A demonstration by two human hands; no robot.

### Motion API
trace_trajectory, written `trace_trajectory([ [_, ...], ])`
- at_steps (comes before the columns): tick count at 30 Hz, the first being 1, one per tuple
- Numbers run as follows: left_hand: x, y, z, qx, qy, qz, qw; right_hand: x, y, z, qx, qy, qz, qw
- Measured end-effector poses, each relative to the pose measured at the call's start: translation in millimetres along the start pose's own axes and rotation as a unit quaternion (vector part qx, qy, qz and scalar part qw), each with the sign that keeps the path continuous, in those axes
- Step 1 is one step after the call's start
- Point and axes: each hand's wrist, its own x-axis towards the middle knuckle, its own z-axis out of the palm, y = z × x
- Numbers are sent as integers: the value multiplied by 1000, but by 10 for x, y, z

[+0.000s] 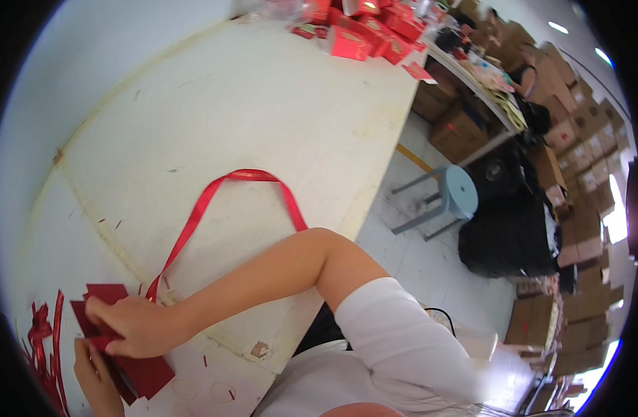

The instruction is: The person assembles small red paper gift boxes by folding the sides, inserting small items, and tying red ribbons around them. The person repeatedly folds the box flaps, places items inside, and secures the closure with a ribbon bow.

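Observation:
At the table's lower left, both my hands work around a dark red flat cardboard piece [148,375], with panels showing above and below my fingers. My right hand [141,325] reaches across from the right and lies over it, thumb and fingers pinched on a brighter red strip that looks like ribbon. A long red satin ribbon [200,208] runs from beside that hand, loops over the table and passes behind my right forearm. My left hand [96,379] is closed at the cardboard's near left edge, its fingertips partly hidden.
Cut red ribbons [44,347] lie at the far left. Rubber bands [221,393] and scraps sit near the front edge. Red boxes [374,35] are heaped at the table's far end. To the right stand a blue stool [459,193], black bags [506,236] and stacked cartons; people work beyond.

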Motion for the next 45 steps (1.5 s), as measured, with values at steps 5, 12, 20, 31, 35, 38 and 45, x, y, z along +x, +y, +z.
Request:
trace_trajectory([
  [5, -115, 68, -57, 46, 22, -11, 999, 305, -162, -123, 55, -199, 188, 960],
  [12, -131, 337, -142, -216, 26, -95, 972, 378, -213, -116, 85, -225, 269, 933],
  [20, -42, 127, -182, -336, -76, -181, 921, 522, -307, -136, 13, -258, 340, 904],
  [31, -42, -25, -228, -377, -125, -205, 894, 547, -331, -76, -14, -267, 309, 913],
  [35, -67, -72, -213, -371, -119, -202, 898, 568, -264, -27, -27, -267, 289, 919],
  [38, -79, -95, -216, -364, -116, -199, 903, 607, -294, 6, -79, -283, 294, 909],
  [45, -34, -29, -282, -341, -148, -177, 911, 563, -355, -25, -92, -276, 291, 911],
])
